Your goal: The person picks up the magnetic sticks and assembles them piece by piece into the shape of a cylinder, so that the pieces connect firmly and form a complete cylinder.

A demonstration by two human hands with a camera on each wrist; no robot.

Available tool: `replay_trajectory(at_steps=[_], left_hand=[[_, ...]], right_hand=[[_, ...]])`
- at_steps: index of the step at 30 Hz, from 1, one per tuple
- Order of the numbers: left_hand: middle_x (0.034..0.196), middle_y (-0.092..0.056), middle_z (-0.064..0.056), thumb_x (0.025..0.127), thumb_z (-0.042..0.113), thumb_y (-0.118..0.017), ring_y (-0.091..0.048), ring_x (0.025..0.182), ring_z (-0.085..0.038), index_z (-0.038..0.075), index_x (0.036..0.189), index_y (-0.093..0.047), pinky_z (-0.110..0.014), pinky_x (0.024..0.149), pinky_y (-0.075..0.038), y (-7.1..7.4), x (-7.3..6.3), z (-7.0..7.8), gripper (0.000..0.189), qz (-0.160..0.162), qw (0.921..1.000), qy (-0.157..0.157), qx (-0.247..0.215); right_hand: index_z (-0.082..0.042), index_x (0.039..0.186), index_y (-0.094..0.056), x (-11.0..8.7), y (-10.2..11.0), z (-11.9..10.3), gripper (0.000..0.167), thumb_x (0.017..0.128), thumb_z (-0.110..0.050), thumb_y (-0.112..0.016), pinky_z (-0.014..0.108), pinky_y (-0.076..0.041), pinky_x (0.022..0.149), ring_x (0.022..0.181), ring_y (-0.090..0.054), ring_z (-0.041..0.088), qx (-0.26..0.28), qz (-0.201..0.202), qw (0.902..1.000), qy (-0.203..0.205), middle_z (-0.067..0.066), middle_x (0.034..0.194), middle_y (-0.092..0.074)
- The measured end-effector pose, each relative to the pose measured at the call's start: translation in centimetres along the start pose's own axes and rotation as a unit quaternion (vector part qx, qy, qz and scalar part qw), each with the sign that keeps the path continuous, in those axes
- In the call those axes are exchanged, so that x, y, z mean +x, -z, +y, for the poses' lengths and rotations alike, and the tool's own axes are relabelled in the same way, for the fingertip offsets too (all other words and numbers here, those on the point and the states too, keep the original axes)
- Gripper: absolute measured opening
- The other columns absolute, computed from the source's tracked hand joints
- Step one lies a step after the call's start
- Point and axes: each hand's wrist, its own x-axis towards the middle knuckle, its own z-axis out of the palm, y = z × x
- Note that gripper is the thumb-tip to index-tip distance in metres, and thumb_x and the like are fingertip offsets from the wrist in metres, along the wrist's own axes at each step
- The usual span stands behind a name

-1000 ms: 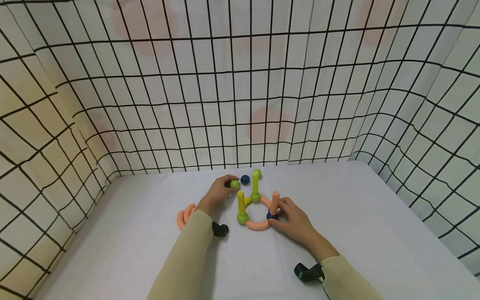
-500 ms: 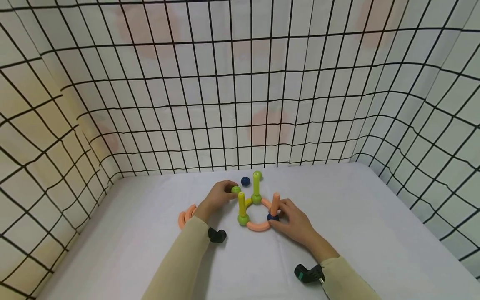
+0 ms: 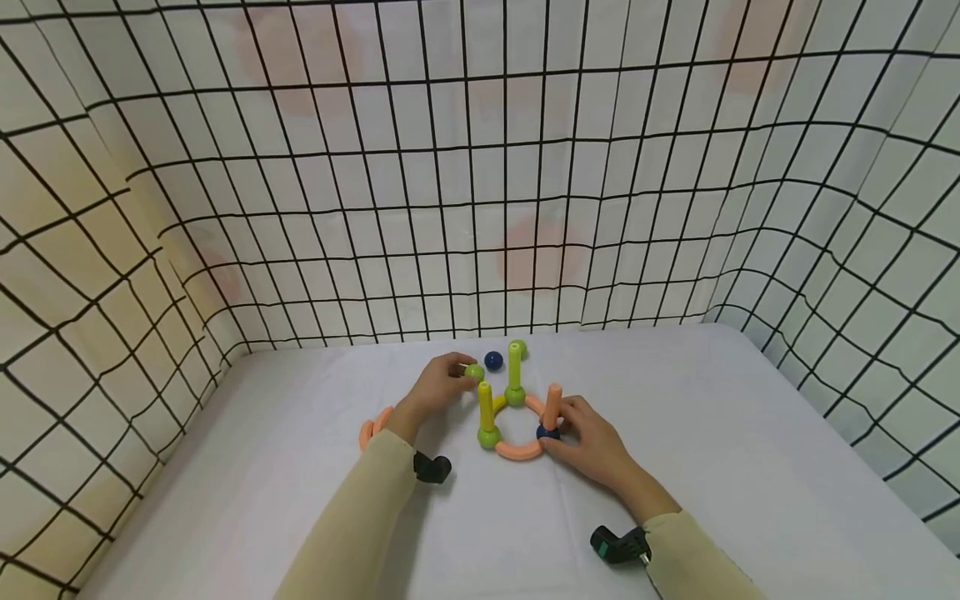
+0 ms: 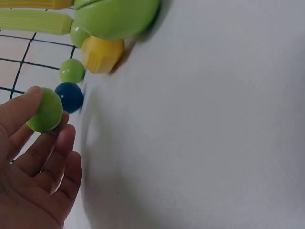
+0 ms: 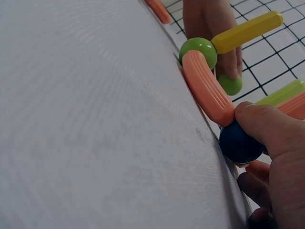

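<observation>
My left hand (image 3: pixel 437 390) pinches a green ball (image 4: pixel 46 112) between thumb and fingers, left of the ring. The ring, flat on the white table, joins two green balls and a dark blue ball (image 5: pixel 240 142) by curved orange rods (image 3: pixel 519 452) and a yellow piece. On these balls stand a yellow rod (image 3: pixel 486 407), a light green rod (image 3: pixel 514 367) and an orange rod (image 3: pixel 552 404). With thumb and fingers my right hand (image 3: pixel 592 442) grips the dark blue ball at the ring's right corner; some of its fingers are hidden behind.
Behind the ring lie a loose dark blue ball (image 3: pixel 493 361) and another green ball (image 3: pixel 521 348). Curved orange rods (image 3: pixel 375 427) lie by the left forearm, partly covered by it. A black wire grid (image 3: pixel 420 250) stands along the back and sides of the table.
My left hand has drawn the green ball slightly nearer, then moved it a little away again. My right hand and the ring have stayed in place.
</observation>
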Motion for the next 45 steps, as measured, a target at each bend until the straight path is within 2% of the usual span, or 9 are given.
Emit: replay_trajectory(at_steps=[5, 9, 12, 22, 27, 32, 39, 45], left_hand=[[0.125, -0.066, -0.007, 0.093, 0.031, -0.072, -0.06, 0.116, -0.024, 0.018, 0.129, -0.063, -0.042, 0.098, -0.051, 0.0, 0.0, 1.0, 0.04, 0.022, 0.9989, -0.024, -0.034], [0.123, -0.068, -0.006, 0.093, 0.029, -0.072, -0.065, 0.108, -0.021, 0.017, 0.13, -0.062, -0.034, 0.088, -0.055, 0.0, -0.1, 1.9, 0.041, 0.029, 0.9962, -0.041, -0.071], [0.123, -0.069, -0.006, 0.093, 0.029, -0.071, -0.067, 0.105, -0.02, 0.016, 0.132, -0.06, -0.03, 0.084, -0.056, 0.1, -0.2, 2.7, 0.042, 0.037, 0.9944, -0.056, -0.082], [0.122, -0.069, -0.004, 0.092, 0.03, -0.073, -0.065, 0.108, -0.02, 0.02, 0.13, -0.061, -0.032, 0.085, -0.056, 0.2, -0.2, 4.5, 0.041, 0.058, 0.9906, -0.076, -0.097], [0.124, -0.069, 0.0, 0.092, 0.031, -0.073, -0.065, 0.11, -0.02, 0.023, 0.129, -0.061, -0.035, 0.089, -0.056, 0.1, -0.4, 5.4, 0.04, 0.069, 0.9883, -0.096, -0.097], [0.124, -0.069, 0.001, 0.092, 0.03, -0.074, -0.064, 0.111, -0.02, 0.022, 0.129, -0.062, -0.038, 0.091, -0.055, 0.0, -0.6, 6.3, 0.04, 0.062, 0.9869, -0.114, -0.095], [0.127, -0.068, 0.003, 0.09, 0.032, -0.075, -0.064, 0.109, -0.018, 0.026, 0.129, -0.063, -0.034, 0.086, -0.056, -0.4, -0.7, 7.4, 0.041, 0.05, 0.9858, -0.137, -0.082], [0.126, -0.069, 0.004, 0.089, 0.032, -0.076, -0.064, 0.108, -0.018, 0.027, 0.128, -0.064, -0.033, 0.083, -0.056, -0.8, -0.7, 7.6, 0.041, 0.046, 0.9866, -0.135, -0.078]], right_hand=[[-0.015, 0.122, -0.065, 0.0, 0.0, 0.0, 0.042, 0.085, -0.028, -0.08, 0.033, -0.051, 0.082, 0.096, -0.061, 0.014, 0.003, -0.001, 1.0, 0.002, -0.001, 0.123, -0.059], [-0.015, 0.122, -0.065, 0.0, -0.1, 0.1, 0.042, 0.085, -0.028, -0.08, 0.033, -0.051, 0.082, 0.096, -0.061, 0.013, 0.002, -0.002, 1.0, -0.002, -0.001, 0.124, -0.059], [-0.017, 0.122, -0.065, 0.1, -0.1, 0.1, 0.041, 0.085, -0.029, -0.08, 0.033, -0.051, 0.083, 0.097, -0.061, 0.013, 0.002, -0.004, 1.0, -0.005, -0.002, 0.124, -0.058], [-0.016, 0.123, -0.065, 0.1, 0.0, 0.0, 0.041, 0.086, -0.029, -0.079, 0.034, -0.051, 0.083, 0.098, -0.06, 0.013, 0.003, -0.009, 0.9999, -0.008, -0.002, 0.123, -0.058], [-0.016, 0.125, -0.065, 0.1, -0.1, 0.2, 0.043, 0.086, -0.03, -0.079, 0.035, -0.051, 0.084, 0.098, -0.061, 0.013, 0.002, -0.007, 0.9999, -0.011, -0.002, 0.122, -0.058], [-0.015, 0.125, -0.065, 0.1, -0.2, 0.3, 0.044, 0.086, -0.03, -0.079, 0.035, -0.051, 0.083, 0.098, -0.061, 0.013, 0.0, -0.004, 1.0, -0.003, -0.001, 0.122, -0.058], [-0.016, 0.122, -0.066, 0.1, -0.1, 0.4, 0.041, 0.085, -0.031, -0.079, 0.034, -0.05, 0.082, 0.096, -0.06, 0.012, -0.005, -0.003, 1.0, 0.0, -0.001, 0.122, -0.058], [-0.014, 0.126, -0.065, 0.1, -0.2, 0.5, 0.046, 0.085, -0.031, -0.079, 0.034, -0.051, 0.082, 0.095, -0.06, 0.013, -0.005, -0.002, 1.0, 0.002, 0.0, 0.122, -0.058]])
